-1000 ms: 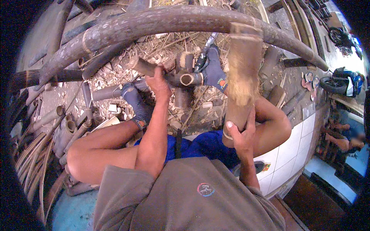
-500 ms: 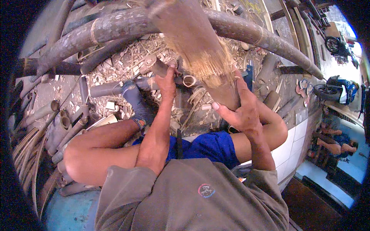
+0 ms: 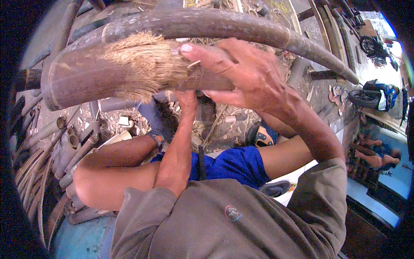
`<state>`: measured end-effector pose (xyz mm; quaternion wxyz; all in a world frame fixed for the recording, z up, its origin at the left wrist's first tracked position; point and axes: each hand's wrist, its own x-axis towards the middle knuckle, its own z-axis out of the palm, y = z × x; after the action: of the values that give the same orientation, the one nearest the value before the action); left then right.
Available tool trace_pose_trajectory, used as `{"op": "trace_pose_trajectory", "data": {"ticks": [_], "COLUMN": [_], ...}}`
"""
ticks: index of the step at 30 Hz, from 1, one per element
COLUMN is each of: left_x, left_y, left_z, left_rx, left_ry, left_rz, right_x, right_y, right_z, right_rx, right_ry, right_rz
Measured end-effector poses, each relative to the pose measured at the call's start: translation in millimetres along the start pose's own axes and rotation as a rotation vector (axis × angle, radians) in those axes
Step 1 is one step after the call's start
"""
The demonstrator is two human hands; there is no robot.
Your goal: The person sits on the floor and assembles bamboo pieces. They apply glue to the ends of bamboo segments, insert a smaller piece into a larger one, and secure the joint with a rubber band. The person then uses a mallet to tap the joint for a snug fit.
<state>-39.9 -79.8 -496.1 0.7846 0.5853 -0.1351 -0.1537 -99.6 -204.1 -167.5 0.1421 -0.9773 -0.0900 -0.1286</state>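
Observation:
My right hand [image 3: 252,75] grips the narrow end of a thick brown bamboo mallet [image 3: 86,80], its thumb lying along the top. The mallet points left, held level across my view, with a shaggy ring of pale frayed fibres [image 3: 146,64] around its middle. Behind and below it my left hand [image 3: 186,99] stays low over the work; the mallet covers most of its fingers and whatever they close on. A grey bamboo length [image 3: 116,104] lies beside my left foot [image 3: 151,114], partly covered by the mallet.
A long bamboo pole [image 3: 207,21] arches across the far side. Wood chips [image 3: 125,121] litter the ground. Cut bamboo tubes [image 3: 71,142] and split strips [image 3: 36,185] are piled at the left. Motorbikes [image 3: 366,97] and a seated person [image 3: 377,155] are at the far right.
The mallet has swung from pointing away to pointing left, and my right hand has come up and closer. My left forearm barely moved; the short brown piece it gripped is now hidden.

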Motion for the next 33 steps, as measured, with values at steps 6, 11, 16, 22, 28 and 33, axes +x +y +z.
{"op": "trace_pose_trajectory", "data": {"ticks": [6, 11, 16, 22, 28, 33], "left_x": [5.1, -5.1, -3.3, 0.6, -30.2, -41.9], "left_y": [13.3, -3.4, -45.3, -31.9, 40.9, 61.9], "left_z": [15.0, 7.2, -2.0, 8.1, 74.1, 116.4], "left_rx": [-0.074, -0.063, -0.182, -0.125, 0.059, 0.642], "left_ry": [0.247, 0.177, 0.256, 0.233, -0.128, -0.536], "left_rz": [-0.287, -0.239, -0.315, -0.357, -0.232, 0.245], "right_x": [16.6, 13.0, 22.3, 11.3, -80.0, -181.7], "right_y": [12.6, 9.0, 4.3, 1.2, -12.0, -61.1], "right_z": [9.2, 19.4, 23.1, 14.1, -15.7, 4.0], "right_rx": [-0.292, -0.151, -0.264, -0.246, 0.104, 0.174], "right_ry": [-0.301, -0.268, -0.347, -0.621, -0.095, 0.243], "right_rz": [0.017, 0.008, 0.011, 0.274, 0.462, 1.017]}}
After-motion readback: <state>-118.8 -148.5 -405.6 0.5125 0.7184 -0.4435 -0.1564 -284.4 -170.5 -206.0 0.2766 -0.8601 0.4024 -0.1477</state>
